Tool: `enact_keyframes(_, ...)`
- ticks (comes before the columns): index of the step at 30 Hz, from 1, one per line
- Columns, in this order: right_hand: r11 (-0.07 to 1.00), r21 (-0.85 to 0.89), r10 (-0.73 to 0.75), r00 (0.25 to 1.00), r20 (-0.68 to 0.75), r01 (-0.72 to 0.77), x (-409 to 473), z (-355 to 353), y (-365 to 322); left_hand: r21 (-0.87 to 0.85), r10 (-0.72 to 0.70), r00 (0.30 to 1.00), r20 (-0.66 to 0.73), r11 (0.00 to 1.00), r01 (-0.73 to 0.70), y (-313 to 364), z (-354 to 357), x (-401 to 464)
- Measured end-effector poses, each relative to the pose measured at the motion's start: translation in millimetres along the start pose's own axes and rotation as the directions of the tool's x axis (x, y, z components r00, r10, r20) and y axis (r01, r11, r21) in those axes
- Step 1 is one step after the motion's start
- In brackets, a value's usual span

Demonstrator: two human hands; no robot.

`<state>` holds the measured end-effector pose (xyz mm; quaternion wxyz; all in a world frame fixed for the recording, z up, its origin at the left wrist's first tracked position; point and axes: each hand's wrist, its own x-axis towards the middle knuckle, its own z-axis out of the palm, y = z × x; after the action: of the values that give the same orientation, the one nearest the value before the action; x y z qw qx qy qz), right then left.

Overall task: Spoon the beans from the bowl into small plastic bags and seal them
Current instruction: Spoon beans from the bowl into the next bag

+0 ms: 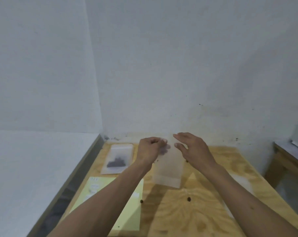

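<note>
Hanging upright above the wooden table [204,211], the empty translucent bag [168,168] has its long axis near vertical, mouth up and sealed bottom edge down, tilted slightly. The left hand [150,148] pinches the bag's top left corner. The right hand [191,147] is spread open just beside the top right edge; contact cannot be determined. A filled bag [117,159] lies flat at left, long axis toward the wall.

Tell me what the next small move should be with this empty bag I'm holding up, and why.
Probably bring the right hand onto the empty bag's top edge and spread the mouth open. The left hand pinches one upper corner, the right hovers open beside it, and the bag hangs flat with nothing inside. A filled bag already lies on the table.
</note>
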<state>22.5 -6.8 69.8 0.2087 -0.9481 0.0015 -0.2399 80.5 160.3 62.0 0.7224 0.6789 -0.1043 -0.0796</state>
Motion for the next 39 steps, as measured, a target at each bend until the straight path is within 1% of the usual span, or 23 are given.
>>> enact_keyframes(5,0.999,-0.004,-0.040,0.995,-0.095,0.040,1,11,-4,-0.003,0.013,1.000,0.002,1.000,-0.013,-5,-6,1)
enact_keyframes(8,1.000,-0.012,-0.005,0.992,-0.125,0.004,3,8,-6,0.066,0.046,0.999,0.000,0.997,-0.046,-9,-6,1)
enact_keyframes(9,1.000,-0.011,0.014,0.995,-0.099,-0.015,5,6,-7,0.079,0.065,0.998,0.000,0.995,-0.065,-11,-7,2)
enact_keyframes(12,0.998,0.001,0.070,0.997,0.042,-0.070,10,1,-12,0.095,0.116,0.993,-0.005,0.989,-0.115,-14,-8,6)
enact_keyframes(15,0.989,0.035,0.139,0.978,0.157,-0.146,16,-4,-14,0.105,0.160,0.987,-0.003,0.982,-0.159,-12,-9,7)
enact_keyframes(17,0.984,0.056,0.156,0.965,0.210,-0.171,18,-8,-14,0.119,0.194,0.981,0.025,0.973,-0.196,-10,-11,7)
enact_keyframes(20,0.957,0.178,0.175,0.948,0.267,-0.227,19,-14,-17,0.217,0.222,0.973,0.071,0.948,-0.232,-9,-16,10)
enact_keyframes(23,0.913,0.297,0.164,0.917,0.364,-0.281,21,-20,-17,0.253,0.202,0.974,0.107,0.941,-0.223,-8,-22,13)
enact_keyframes(28,0.889,0.326,0.197,0.911,0.362,-0.322,24,-17,-15,0.407,0.195,0.965,0.177,0.878,-0.253,-3,-26,11)
enact_keyframes(32,0.872,0.324,0.230,0.892,0.390,-0.367,25,-11,-15,0.491,0.189,0.962,0.199,0.830,-0.265,-2,-30,12)
enact_keyframes(34,0.863,0.340,0.224,0.886,0.406,-0.373,25,-10,-16,0.519,0.179,0.962,0.207,0.814,-0.263,-3,-32,13)
enact_keyframes(37,0.839,0.388,0.191,0.874,0.446,-0.381,25,-13,-18,0.518,0.167,0.960,0.223,0.814,-0.262,-3,-32,14)
enact_keyframes(39,0.836,0.390,0.177,0.863,0.474,-0.386,26,-14,-18,0.526,0.161,0.958,0.239,0.808,-0.267,0,-31,11)
